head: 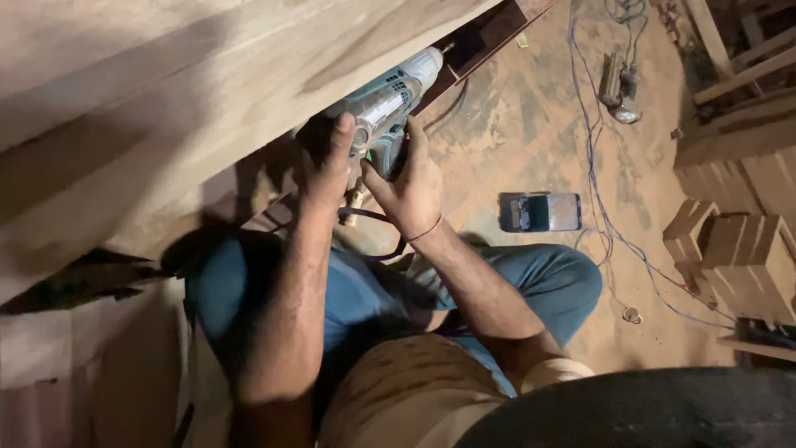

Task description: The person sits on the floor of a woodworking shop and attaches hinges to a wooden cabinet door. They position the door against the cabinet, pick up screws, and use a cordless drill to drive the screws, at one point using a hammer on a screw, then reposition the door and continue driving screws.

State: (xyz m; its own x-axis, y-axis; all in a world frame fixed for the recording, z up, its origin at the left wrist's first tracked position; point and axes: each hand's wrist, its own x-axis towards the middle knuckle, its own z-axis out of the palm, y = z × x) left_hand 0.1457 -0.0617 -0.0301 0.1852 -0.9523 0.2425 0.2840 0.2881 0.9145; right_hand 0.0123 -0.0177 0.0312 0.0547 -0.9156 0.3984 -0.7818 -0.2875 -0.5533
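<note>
Head view, looking down past knees in blue trousers (547, 282) to a dusty reddish floor (531, 141); both hands wrapped round a teal and silver handheld power tool (390, 104), its nose aimed up-right beneath the edge of a large pale wooden panel (166, 99); tip lost in shadow under the panel, bit impossible to make out. Left hand (325, 158) curled over the tool's rear body, thumb up along the casing, remaining fingers hidden behind it. Right hand (410, 187) closed about the grip from below, fingertips concealed by the handle; thin band at the wrist. Small brass fitting (355, 203) and dark hose below the grip, partly covered by the hands. Dark rectangular phone (539, 211) flat on the floor just beside the right knee; blue cable (593, 166) trailing past it; stacked wooden blocks (730, 249) at right, cut off by the frame edge.
</note>
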